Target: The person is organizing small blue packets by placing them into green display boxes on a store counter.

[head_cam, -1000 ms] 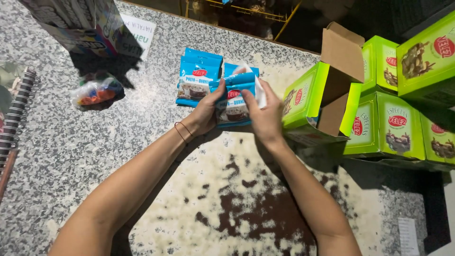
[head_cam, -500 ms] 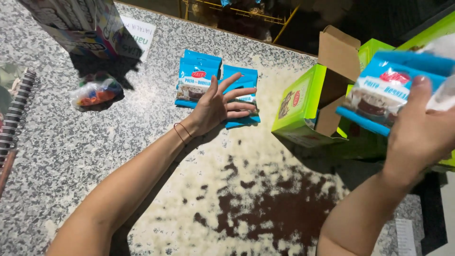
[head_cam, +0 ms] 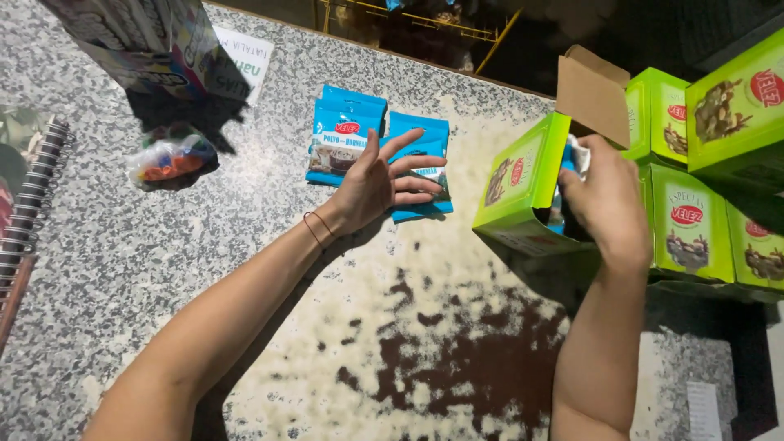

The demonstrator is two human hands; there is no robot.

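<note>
On the speckled stone counter (head_cam: 122, 269), the left hand (head_cam: 371, 184) lies with fingers spread, pressing down on a blue packet (head_cam: 420, 135) that sits just beside another blue packet (head_cam: 347, 131). Further right, the right hand (head_cam: 608, 204) is closed around a blue-and-white packet (head_cam: 578, 155) at the mouth of an open green carton (head_cam: 523, 184), its brown flap raised. More green cartons (head_cam: 694, 220) stand stacked behind.

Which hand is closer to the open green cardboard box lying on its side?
The right hand: it is at the open green cardboard box, pushing a blue packet into its mouth. The left hand rests apart from it, on the flat blue packets on the speckled stone counter.
</note>
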